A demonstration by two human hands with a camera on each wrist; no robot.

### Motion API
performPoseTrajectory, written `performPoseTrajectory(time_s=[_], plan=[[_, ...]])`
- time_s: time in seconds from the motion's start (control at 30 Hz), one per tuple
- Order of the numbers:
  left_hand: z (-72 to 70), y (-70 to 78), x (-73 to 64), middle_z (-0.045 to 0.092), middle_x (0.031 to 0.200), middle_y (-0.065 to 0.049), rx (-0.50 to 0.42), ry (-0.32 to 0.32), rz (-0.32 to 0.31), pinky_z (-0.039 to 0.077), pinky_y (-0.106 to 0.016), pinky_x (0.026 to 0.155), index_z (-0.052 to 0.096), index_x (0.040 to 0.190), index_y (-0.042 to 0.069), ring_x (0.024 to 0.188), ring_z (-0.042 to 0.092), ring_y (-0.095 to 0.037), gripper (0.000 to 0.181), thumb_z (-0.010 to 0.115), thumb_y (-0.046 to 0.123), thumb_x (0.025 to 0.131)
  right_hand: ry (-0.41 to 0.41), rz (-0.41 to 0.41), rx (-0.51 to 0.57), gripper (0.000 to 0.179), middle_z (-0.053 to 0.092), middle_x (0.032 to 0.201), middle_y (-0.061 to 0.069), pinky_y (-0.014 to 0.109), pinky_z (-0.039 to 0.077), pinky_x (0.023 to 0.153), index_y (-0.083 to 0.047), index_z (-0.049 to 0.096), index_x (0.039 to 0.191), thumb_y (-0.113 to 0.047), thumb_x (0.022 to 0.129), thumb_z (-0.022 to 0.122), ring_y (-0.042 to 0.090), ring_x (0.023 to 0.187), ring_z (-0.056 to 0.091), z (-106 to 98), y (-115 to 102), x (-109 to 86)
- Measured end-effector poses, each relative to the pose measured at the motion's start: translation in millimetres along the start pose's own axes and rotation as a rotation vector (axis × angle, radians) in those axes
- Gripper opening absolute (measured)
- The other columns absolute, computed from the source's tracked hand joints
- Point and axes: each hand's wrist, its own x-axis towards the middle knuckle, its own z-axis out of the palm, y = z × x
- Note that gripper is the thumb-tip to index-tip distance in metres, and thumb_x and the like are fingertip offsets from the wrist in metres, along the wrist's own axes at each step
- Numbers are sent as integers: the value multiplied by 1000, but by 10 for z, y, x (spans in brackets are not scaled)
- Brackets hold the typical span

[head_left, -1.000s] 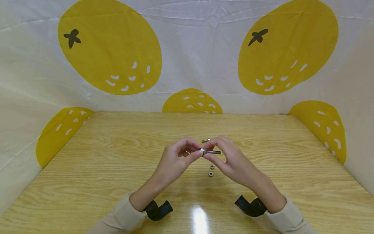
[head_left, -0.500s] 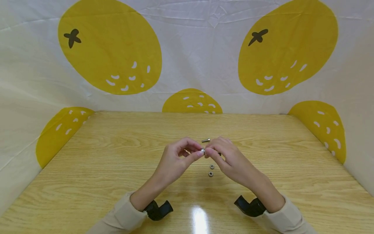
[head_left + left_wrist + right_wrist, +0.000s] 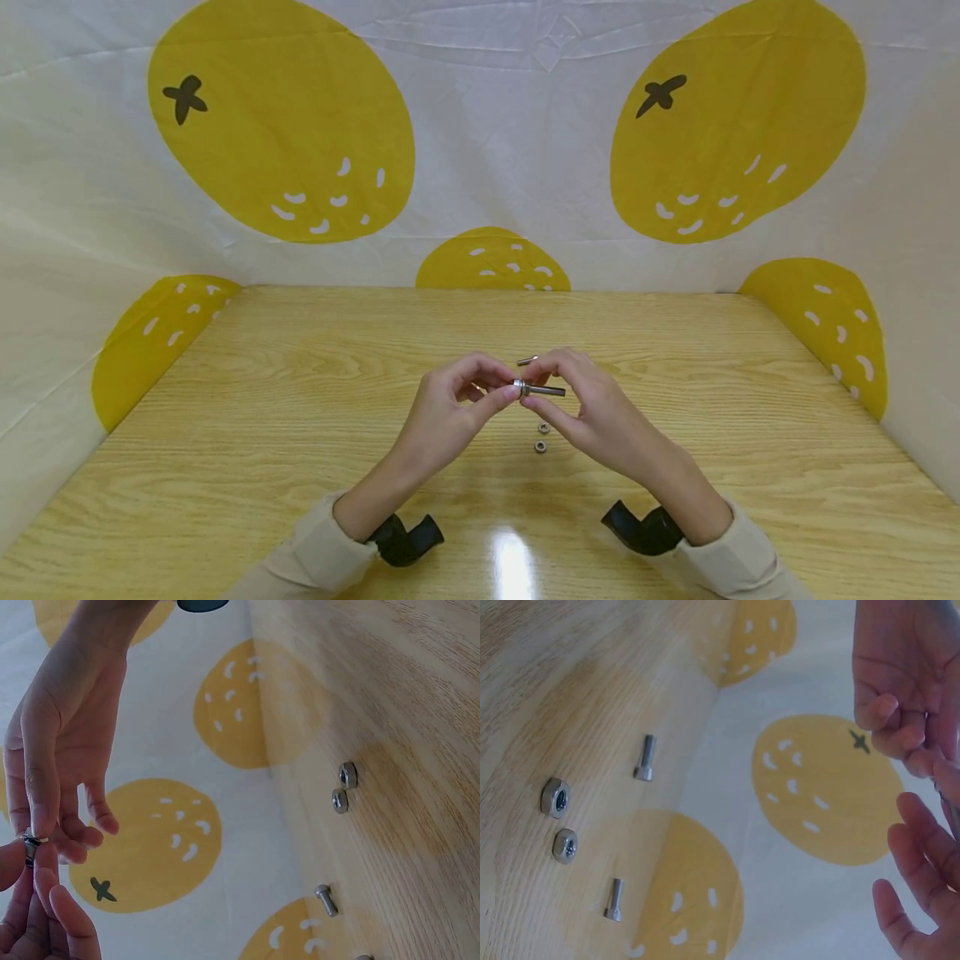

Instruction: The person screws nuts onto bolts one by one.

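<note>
Above the table, my left hand [image 3: 448,410] pinches the left end of a metal bolt [image 3: 549,391] between thumb and fingers. The bolt's shank points to the right. A nut [image 3: 527,388] sits around it close to that end, with the thumb and forefinger of my right hand [image 3: 606,412] on it. In the left wrist view the fingertips of both hands meet around the small metal parts, which are mostly covered. The right wrist view shows only a sliver of the held bolt at its edge.
On the wooden table [image 3: 300,367], two loose nuts [image 3: 555,798] lie below the hands. Two socket-head bolts [image 3: 646,759] lie farther back, one hidden from the head view by my right hand. A fruit-print cloth [image 3: 510,125] stands behind and at both sides.
My right thumb and fingers roll over the nut, covering the shank half a second ago, then return to their earlier pose with the shank showing again. My left hand stays put.
</note>
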Motion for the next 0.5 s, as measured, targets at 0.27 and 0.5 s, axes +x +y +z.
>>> performPoseTrajectory(time_s=[0.27,0.5], plan=[[-1,0,-1,65,87,-2,-6,2,-1,49,-25,72,66,96,10,78,59,-12,13,67,19,86,-23,35,8,25,59,107,-4,30,48,85,-11,58,109,-6,85,65,12,100,55,-4,-10,-7],[9,2,-5,66,87,-3,-21,-7,9,49,-26,70,66,95,10,77,59,-13,13,67,19,86,-57,100,-16,12,60,95,-8,31,43,80,-14,61,96,-16,97,50,9,94,51,5,-7,-14]])
